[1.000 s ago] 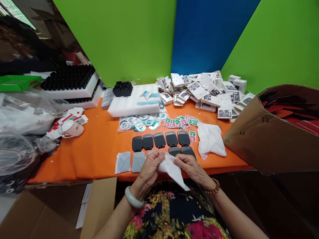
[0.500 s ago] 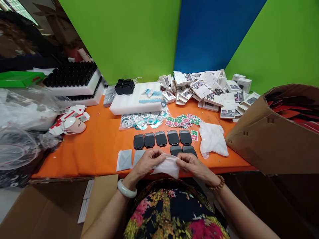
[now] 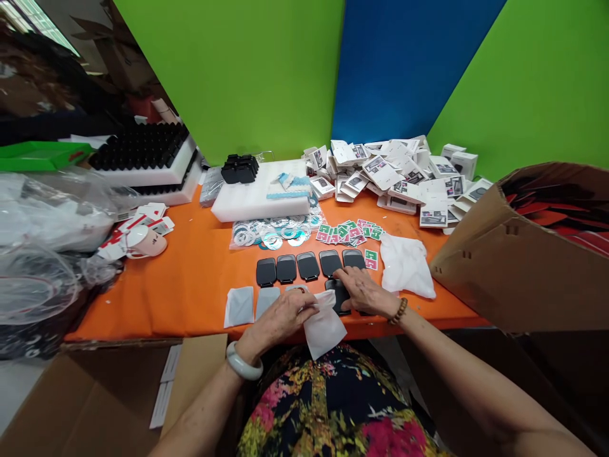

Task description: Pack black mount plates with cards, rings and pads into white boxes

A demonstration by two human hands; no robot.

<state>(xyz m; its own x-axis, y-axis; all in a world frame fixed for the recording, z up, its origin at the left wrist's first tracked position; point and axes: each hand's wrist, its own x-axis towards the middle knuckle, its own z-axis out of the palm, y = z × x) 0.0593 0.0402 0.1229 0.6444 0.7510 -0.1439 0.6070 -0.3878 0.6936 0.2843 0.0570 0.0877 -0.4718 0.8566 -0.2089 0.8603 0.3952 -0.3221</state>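
My left hand (image 3: 284,315) pinches a thin white translucent pouch (image 3: 325,330) by its upper edge; the pouch hangs over the table's front edge. My right hand (image 3: 364,291) reaches over a black flat rounded-square device (image 3: 335,293) in the nearer row, with its thumb and fingers at the device's edges. Part of another black device lies hidden under that hand. Behind is a row of similar black devices (image 3: 308,266). Left of my left hand lie grey devices in white pouches (image 3: 240,306), one partly covered by the hand. A stack of white pouches (image 3: 407,266) lies to the right.
Green and pink stickers (image 3: 349,233) and a bag of ring-shaped pieces (image 3: 271,232) lie behind the devices. Farther back are a white foam block (image 3: 261,202) and piled white boxes (image 3: 394,174). A cardboard box (image 3: 480,273) stands right; plastic bags (image 3: 47,216) crowd the left.
My right hand has let go of the pouch and moved right and forward onto a black device. The pouch now hangs from my left hand alone.
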